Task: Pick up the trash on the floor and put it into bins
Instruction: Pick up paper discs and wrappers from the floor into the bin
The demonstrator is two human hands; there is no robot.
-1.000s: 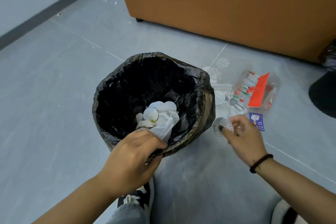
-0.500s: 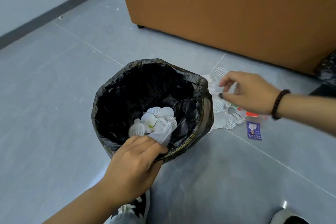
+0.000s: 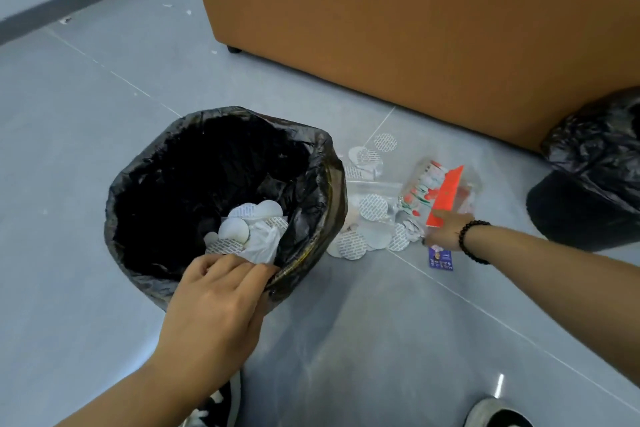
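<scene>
A bin (image 3: 334,166) lined with a black bag stands on the grey floor, with white round discs and crumpled paper (image 3: 247,230) inside it. My left hand (image 3: 214,291) grips its near rim. To the right of the bin lies a pile of trash: several white discs (image 3: 373,206), a clear plastic bag with a red card and flower print (image 3: 441,189), and a small blue card (image 3: 440,258). My right hand (image 3: 446,230) is down on the right side of this pile, fingertips among the discs and crumpled bits. Its fingers are too hidden to show a hold.
A large brown piece of furniture (image 3: 415,28) stands just behind the pile. A second bin with a black bag (image 3: 588,184) sits at the right edge. My shoes (image 3: 214,406) are at the bottom. Open grey floor lies to the left.
My right hand went from the floor pile up to the bin's right rim with a disc, then back down to the pile. My left hand has stayed on the rim.
</scene>
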